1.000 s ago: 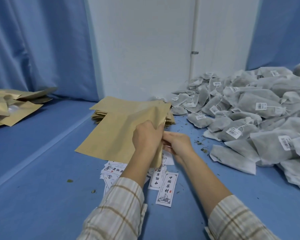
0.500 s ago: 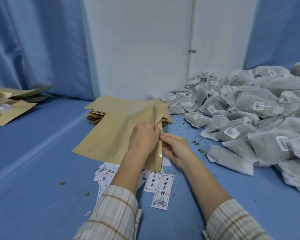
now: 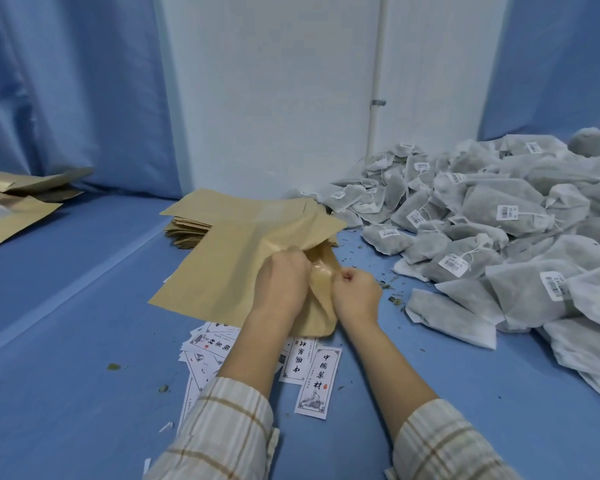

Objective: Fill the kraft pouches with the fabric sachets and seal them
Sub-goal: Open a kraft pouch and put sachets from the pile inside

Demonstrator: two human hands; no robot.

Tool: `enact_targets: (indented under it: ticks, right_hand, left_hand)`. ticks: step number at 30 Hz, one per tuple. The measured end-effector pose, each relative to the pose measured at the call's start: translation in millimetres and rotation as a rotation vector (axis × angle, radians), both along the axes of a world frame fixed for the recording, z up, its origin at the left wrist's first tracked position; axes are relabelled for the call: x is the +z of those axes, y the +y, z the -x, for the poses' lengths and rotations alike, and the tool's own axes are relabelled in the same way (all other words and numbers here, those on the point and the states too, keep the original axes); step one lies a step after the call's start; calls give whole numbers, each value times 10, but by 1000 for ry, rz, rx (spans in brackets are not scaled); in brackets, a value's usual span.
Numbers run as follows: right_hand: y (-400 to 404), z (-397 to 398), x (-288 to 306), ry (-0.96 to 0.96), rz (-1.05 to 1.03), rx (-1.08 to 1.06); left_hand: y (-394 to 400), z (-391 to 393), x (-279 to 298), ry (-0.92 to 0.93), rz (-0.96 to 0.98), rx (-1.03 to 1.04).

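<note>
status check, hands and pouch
Left hand and right hand both gripping pouch, mouth pulled open. No sachet inside yet. Sachets piled right, nothing blocking.

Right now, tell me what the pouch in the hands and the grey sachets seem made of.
Pouch: matte brown kraft paper, creasing stiffly; a glossy, likely plastic, lining shows at its pulled-open mouth between the left hand and right hand. Sachets: soft, fuzzy grey-white fabric, probably non-woven, with paper barcode tags on strings.

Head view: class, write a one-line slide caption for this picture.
Both hands, left and right, pull open a kraft pouch beside a heap of fabric sachets on a blue table.
</note>
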State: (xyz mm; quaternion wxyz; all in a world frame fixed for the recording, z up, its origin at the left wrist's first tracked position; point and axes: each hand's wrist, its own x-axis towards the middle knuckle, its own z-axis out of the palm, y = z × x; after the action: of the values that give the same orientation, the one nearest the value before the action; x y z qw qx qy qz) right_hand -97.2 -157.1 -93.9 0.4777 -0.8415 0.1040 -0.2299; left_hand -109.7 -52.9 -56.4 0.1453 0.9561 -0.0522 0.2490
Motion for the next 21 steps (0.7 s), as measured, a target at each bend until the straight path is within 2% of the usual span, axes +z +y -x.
enact_targets:
  ticks: [2,5,8,9,12,13,15,18,20,21]
  right_hand:
    - [-82,-15,-1,18,19,-33]
    - [-29,18,-18,-66,-36,33]
    - [44,27,-56,-262,197,59]
    - [48,9,-56,-299,180,75]
    - [83,-17,40,-144,-220,258]
    - [81,-44,34,-93,-283,310]
    - [67,-40,46,-5,-254,351]
    - [4,-69,73,19,9,343]
    - [0,-84,150,89,83,367]
    - [17,-106,195,117,27,398]
  left_hand:
    - [34,7,47,-18,14,13]
    - [4,5,127,-1,59,-1]
    - [-77,21,164,-12,37,-49]
    - [-99,31,172,-16,14,-68]
    - [-158,67,237,-10,-40,-113]
    - [-180,90,267,-4,-52,-129]
    - [-223,138,319,0,-74,-163]
    - [-250,168,350,4,-87,-189]
    - [-261,160,361,3,-88,-192]
    - [-276,159,364,-6,-78,-196]
